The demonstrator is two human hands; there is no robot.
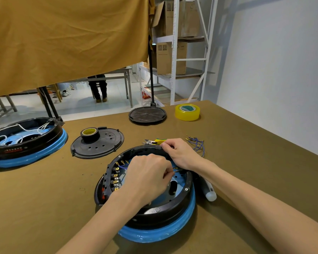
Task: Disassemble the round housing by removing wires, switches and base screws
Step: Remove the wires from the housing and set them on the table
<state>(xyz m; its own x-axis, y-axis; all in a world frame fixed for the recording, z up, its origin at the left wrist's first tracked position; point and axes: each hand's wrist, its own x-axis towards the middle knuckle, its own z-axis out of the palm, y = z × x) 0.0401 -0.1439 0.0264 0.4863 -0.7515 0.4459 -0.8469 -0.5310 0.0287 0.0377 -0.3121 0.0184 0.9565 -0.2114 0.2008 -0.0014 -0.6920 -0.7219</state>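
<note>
Right now my left hand (148,177) pinches a wire inside the round housing (145,191) lying open on the bench (44,189) before me, while my right hand (180,154) grips its far rim, seemingly to steady it against the tug.

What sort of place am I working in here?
Probably a small workshop or storeroom: white metal shelving with brown cardboard boxes, and a brown-covered workbench holding opened round black-and-blue housings.

A yellow tape roll (187,112) sits near a black round cover (147,115) on the table (44,198).
</note>
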